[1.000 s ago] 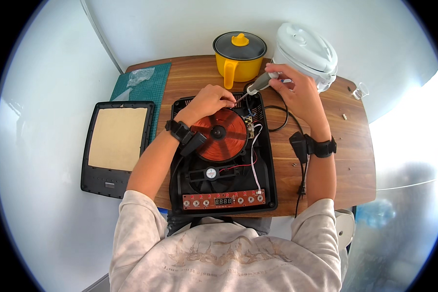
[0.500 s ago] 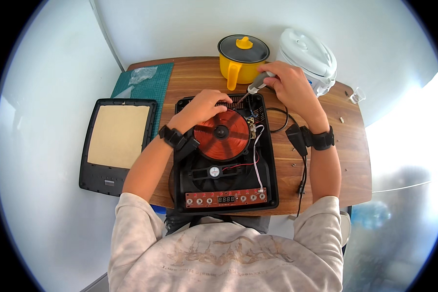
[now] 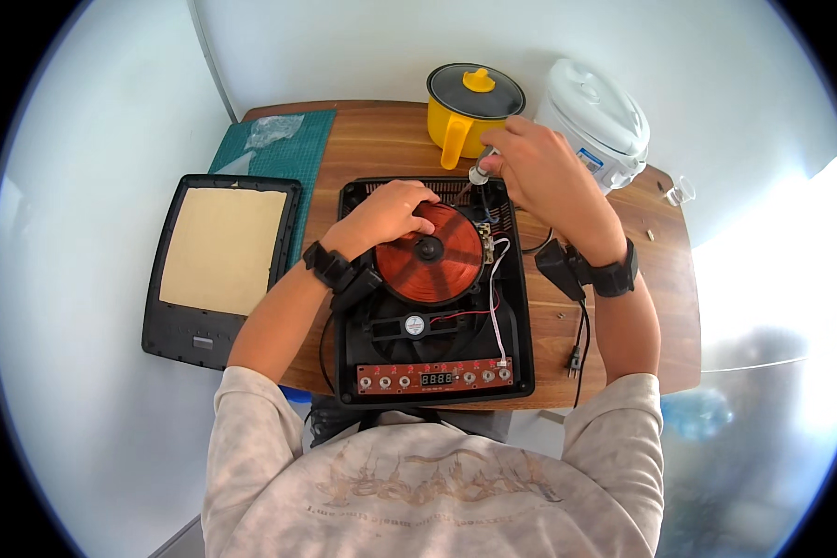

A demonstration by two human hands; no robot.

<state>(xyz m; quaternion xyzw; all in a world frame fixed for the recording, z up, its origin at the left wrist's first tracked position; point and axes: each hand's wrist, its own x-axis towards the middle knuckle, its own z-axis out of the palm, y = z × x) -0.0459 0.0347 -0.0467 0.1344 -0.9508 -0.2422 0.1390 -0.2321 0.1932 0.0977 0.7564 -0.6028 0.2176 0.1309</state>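
Opened induction cooker [image 3: 434,372] on the wooden table [image 3: 660,307]. The left hand [image 3: 388,215] rests, fingers curled, on the copper coil [image 3: 430,256]; the right hand [image 3: 541,167] grips a screwdriver [image 3: 482,173] at the cooker's far edge.

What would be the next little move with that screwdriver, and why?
Probably turn the screwdriver in place: the right hand holds it upright over the far corner of the opened induction cooker, while the left hand steadies the copper coil.
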